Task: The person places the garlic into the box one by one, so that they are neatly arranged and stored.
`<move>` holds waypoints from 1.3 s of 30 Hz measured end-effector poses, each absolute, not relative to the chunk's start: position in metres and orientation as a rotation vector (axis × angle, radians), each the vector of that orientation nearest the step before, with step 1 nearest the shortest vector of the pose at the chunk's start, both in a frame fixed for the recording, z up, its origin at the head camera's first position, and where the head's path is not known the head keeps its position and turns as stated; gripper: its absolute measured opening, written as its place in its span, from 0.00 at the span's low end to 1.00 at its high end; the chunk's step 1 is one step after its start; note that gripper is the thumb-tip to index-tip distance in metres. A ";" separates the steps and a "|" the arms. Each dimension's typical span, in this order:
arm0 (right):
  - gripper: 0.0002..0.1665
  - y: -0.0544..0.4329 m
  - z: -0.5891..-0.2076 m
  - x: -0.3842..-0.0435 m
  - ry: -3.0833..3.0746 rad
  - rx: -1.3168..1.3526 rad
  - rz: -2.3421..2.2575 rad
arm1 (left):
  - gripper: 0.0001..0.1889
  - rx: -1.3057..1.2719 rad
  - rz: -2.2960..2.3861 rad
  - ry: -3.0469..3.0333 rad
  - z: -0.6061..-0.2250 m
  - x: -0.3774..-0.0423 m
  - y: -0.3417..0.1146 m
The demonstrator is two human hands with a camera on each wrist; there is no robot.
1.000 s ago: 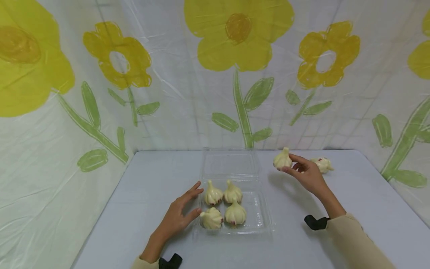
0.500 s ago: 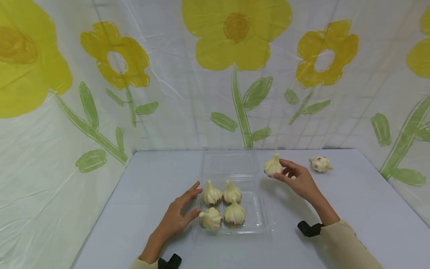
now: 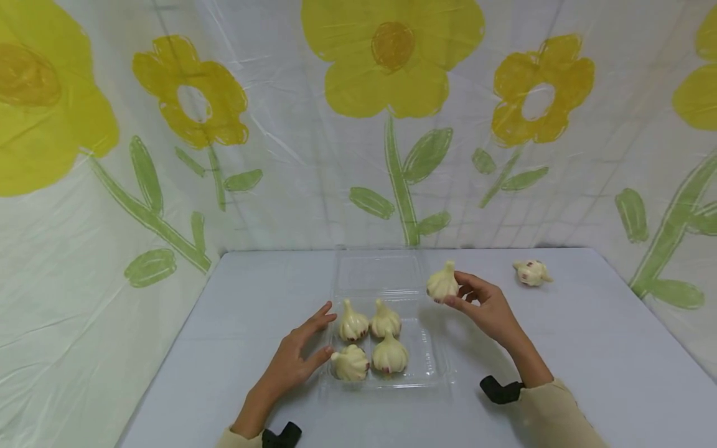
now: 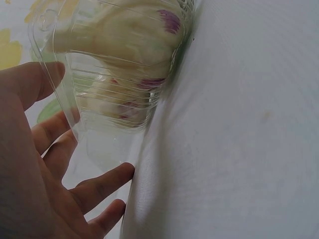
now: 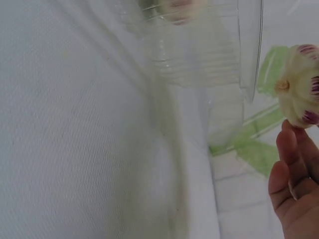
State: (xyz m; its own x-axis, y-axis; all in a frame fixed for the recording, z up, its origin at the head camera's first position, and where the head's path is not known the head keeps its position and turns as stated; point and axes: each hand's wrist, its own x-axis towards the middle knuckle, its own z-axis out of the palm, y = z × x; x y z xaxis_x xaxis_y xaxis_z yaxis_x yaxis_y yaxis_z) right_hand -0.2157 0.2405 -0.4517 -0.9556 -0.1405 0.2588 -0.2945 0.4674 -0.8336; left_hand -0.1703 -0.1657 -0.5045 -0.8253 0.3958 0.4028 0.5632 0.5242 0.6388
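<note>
Cream bulb (image 3: 442, 285), stem up, held aloft between thumb and fingertips of the right hand (image 3: 488, 311), that pinch closed against its side; it lies left of the palm, near the far right corner of the box (image 3: 421, 348), the right hand being much the nearer; the left hand (image 3: 295, 352) spreads loosely at the box's left side, gripping nothing; the right wrist view shows the bulb's root end, which the head view hides.
</note>
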 end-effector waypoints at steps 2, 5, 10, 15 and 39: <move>0.34 0.238 -0.452 -0.215 -2.544 0.385 1.514 | 0.30 -0.817 -1.185 -2.556 -0.504 -0.170 -0.166; 0.33 0.235 -0.453 -0.214 -2.530 0.412 1.527 | 0.30 -0.829 -1.166 -2.544 -0.505 -0.171 -0.166; 0.33 0.231 -0.453 -0.211 -2.552 0.462 1.543 | 0.31 -0.845 -1.156 -2.535 -0.505 -0.172 -0.166; 0.33 0.227 -0.454 -0.207 -2.587 0.520 1.586 | 0.30 -0.840 -1.161 -2.544 -0.505 -0.171 -0.166; 0.31 0.212 -0.466 -0.206 -2.565 0.783 1.362 | 0.30 -0.815 -1.173 -2.557 -0.505 -0.170 -0.165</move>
